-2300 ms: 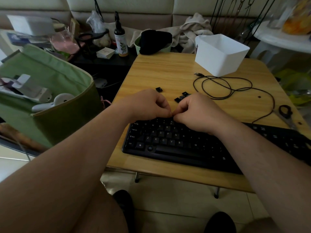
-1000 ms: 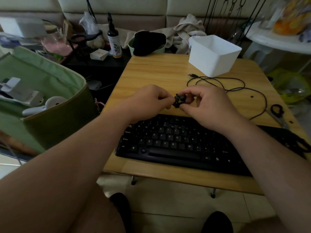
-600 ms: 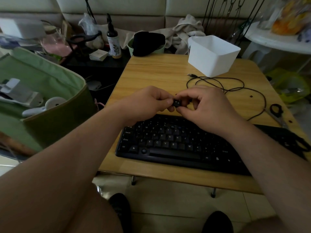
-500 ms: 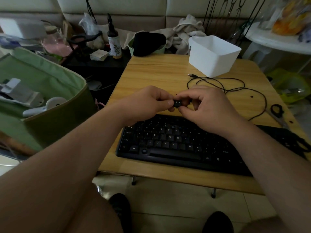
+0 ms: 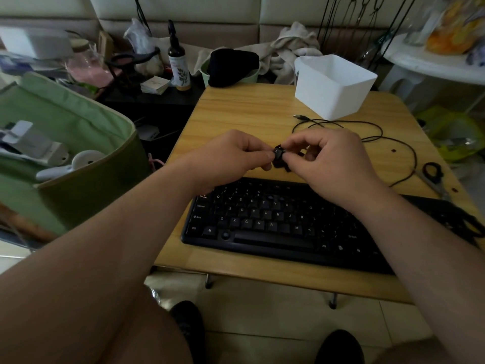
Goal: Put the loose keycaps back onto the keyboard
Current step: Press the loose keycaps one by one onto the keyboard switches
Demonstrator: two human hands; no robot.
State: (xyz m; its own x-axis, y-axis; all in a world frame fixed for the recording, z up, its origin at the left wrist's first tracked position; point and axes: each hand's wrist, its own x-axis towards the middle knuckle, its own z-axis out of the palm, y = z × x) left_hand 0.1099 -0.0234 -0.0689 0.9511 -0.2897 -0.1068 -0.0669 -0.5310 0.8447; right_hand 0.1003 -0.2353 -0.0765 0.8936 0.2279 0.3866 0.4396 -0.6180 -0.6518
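Your left hand and right hand are now lifted off the keyboard, where they were pressing at the top rows. They meet above its far edge, both pinching a black keycap turned legend-up between your fingertips.

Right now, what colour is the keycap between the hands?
Black, with a pale legend; the keycap shows in the head view.
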